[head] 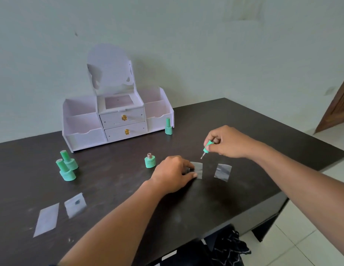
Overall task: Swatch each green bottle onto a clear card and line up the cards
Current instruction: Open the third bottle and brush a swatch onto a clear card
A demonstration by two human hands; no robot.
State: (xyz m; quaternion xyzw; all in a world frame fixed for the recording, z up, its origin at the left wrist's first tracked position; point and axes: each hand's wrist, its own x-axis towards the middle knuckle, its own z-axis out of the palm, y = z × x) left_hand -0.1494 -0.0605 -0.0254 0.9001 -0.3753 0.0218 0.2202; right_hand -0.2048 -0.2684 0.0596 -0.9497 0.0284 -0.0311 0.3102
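Our left hand [172,172] pins a clear card [197,169] flat on the dark worktop [113,189], its grip pressed onto the card's left edge. Our right hand [228,142] pinches the green brush cap [208,146] above it. The open green bottle [150,161] stands just left.

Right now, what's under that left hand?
The left hand presses on a clear card lying on the dark table. Only the card's right part shows; the fingers cover the rest.
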